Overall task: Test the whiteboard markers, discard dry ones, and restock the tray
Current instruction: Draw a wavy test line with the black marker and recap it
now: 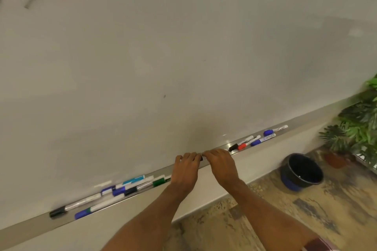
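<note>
Many markers (pixel 120 190) on tray (pixel 24 228) under whiteboard (pixel 183 57).

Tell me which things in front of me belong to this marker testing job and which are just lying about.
Job: marker gripped between left hand and right hand; left marker pile; right marker group; tray; whiteboard; black bin, probably for dry ones.
Lying about: potted plants.
</note>
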Tool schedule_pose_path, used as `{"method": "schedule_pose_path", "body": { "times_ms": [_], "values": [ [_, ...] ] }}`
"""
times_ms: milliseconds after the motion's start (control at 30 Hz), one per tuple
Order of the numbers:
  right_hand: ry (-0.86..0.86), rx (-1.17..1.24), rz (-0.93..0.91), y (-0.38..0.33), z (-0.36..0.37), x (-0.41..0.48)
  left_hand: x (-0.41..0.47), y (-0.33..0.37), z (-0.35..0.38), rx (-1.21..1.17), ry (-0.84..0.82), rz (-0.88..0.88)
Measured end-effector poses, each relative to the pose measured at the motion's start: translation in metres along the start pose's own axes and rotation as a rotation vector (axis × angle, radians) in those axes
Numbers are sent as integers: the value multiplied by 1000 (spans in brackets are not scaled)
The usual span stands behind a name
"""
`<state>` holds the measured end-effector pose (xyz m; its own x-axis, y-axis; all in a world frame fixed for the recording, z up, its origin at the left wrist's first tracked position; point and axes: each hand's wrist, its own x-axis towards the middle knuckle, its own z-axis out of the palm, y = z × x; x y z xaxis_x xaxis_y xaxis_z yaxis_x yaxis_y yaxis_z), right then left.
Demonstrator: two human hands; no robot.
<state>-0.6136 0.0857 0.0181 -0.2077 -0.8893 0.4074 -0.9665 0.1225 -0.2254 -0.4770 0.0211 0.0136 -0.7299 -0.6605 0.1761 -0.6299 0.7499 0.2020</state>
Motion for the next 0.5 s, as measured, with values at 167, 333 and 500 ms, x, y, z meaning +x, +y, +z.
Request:
{"method": "schedule_pose_path", "body": {
  "times_ms": [167,333,500],
  "values": [
    [-23,18,31,60,14,18,45,28,27,-32,-28,-3],
    [-164,35,91,104,38,31,69,41,49,-16,-97,19],
    [-198,111,126,128,56,31,79,48,66,-7,-158,73]
  ]
}}
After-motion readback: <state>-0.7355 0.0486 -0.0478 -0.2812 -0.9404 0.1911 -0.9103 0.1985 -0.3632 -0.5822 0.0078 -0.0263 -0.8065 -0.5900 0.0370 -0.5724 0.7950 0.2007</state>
